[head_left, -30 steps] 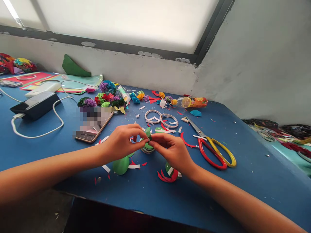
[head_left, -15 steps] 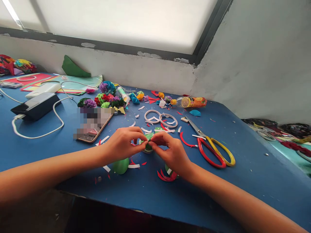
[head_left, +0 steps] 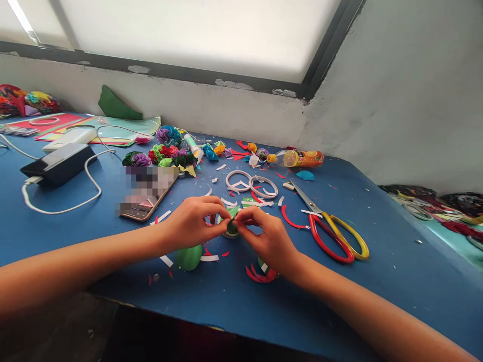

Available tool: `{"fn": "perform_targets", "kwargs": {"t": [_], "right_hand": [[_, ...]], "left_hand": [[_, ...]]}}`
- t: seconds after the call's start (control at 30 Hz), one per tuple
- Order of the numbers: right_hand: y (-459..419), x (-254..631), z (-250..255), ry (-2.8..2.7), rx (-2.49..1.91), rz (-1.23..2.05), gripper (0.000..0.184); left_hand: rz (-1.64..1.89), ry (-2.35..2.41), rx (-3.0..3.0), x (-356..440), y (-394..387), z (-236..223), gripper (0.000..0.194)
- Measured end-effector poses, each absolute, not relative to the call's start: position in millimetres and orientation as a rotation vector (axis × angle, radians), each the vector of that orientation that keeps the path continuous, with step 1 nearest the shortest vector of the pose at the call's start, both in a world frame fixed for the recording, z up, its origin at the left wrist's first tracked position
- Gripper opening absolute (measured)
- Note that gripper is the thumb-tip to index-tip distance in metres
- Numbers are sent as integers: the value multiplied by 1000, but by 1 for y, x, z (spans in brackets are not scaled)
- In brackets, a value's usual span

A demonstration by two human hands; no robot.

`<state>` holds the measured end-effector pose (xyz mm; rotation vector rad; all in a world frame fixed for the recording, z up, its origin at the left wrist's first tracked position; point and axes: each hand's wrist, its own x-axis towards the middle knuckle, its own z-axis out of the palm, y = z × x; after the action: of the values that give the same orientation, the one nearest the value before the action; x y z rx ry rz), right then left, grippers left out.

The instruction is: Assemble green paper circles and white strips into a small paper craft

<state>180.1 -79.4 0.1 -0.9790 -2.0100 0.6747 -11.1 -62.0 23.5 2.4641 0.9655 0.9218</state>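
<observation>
my left hand and right hand meet fingertip to fingertip over the blue table, both pinching one small green paper piece. it sits squarely between them, equally near each, with scissors off to the right.

We see a blue table at six o'clock, grey wall at two, bright window at twelve

Small green paper piece; folded; pinched between both hands above blue table.
</observation>
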Motion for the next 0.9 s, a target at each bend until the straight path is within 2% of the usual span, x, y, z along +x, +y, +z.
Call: {"fn": "perform_targets", "kwargs": {"t": [0.4,0.63,0.77,0.9], "right_hand": [[-80,179,-1,-2038,-956,658,8],[-83,179,2,-2126,-877,347,6],[-84,179,0,-2161,-770,130,13],[-84,178,-2,-2189,-761,81,14]], "left_hand": [[880,1004,2415,-11,-66,26,12],[940,938,2431,-11,-66,28,16],[1038,875,2466,-12,-66,22,18],[1042,863,2474,-12,-66,17,20]]}}
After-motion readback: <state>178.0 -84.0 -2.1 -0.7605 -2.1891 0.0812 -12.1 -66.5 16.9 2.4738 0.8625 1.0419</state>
